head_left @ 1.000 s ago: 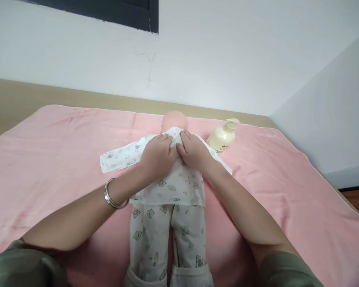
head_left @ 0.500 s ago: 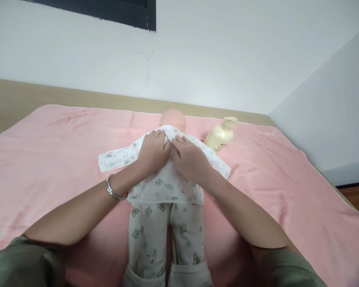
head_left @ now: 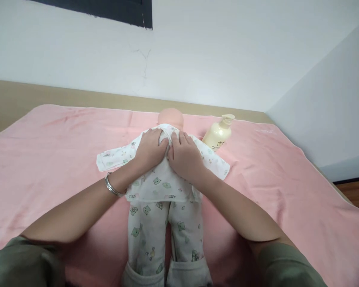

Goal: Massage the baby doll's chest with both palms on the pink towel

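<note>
Pink mat (head_left: 62, 167) carries clothed doll (head_left: 164, 191), long axis running far edge to near edge, bald head (head_left: 170, 116) just inside far edge. Face up or down: cannot tell. Upper torso directly beneath left hand (head_left: 151, 147) and right hand (head_left: 185, 153), neither clearly nearer. Left: palm down on shirt (head_left: 163, 175), fingers extended, thumb spread. Right: likewise flat, fingers toward far edge. No grip on shirt visible. Forearms (head_left: 239, 207) converge from near edge. Pump bottle (head_left: 217, 134) beside right-hand sleeve.

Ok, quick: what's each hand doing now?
Left hand: open, laid palm-down on the printed top.
Right hand: open, also palm-down on it.
</note>
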A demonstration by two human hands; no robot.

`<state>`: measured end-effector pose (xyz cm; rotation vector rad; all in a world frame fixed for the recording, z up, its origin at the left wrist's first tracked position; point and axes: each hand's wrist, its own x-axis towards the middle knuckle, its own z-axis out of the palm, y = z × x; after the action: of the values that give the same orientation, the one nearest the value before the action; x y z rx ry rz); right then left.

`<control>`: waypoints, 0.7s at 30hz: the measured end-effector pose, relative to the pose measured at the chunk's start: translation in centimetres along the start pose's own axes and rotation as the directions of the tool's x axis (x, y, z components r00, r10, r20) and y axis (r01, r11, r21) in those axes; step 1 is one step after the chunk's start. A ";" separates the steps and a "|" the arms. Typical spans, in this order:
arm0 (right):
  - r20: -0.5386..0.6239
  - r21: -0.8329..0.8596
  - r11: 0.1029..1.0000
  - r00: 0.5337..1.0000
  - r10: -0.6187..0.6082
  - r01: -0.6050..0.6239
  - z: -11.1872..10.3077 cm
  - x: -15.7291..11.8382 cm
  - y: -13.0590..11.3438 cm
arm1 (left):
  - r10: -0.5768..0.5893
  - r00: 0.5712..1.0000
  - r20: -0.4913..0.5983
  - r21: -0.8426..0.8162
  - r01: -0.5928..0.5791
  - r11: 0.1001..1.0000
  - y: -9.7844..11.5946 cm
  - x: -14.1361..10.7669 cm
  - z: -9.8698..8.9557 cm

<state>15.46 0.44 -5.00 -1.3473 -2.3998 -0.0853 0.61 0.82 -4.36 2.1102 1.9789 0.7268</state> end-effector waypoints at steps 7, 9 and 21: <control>0.111 0.131 0.990 0.993 0.038 -0.052 0.0 2.5 2.4 | 0.120 0.982 -0.148 0.011 -0.119 0.993 1.0 -2.5 1.7; 0.107 0.095 0.994 0.993 0.049 -0.059 -0.1 2.1 2.0 | 0.125 0.982 -0.139 -0.004 -0.126 0.992 0.9 -2.2 1.4; 0.087 0.125 0.991 0.995 0.046 -0.057 -0.2 2.1 2.1 | 0.101 0.992 -0.081 0.091 -0.093 0.991 1.5 -2.4 0.7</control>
<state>16.30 3.23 -4.32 -1.3780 -2.3921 0.1390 2.29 -1.50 -4.86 2.2762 1.9971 0.7737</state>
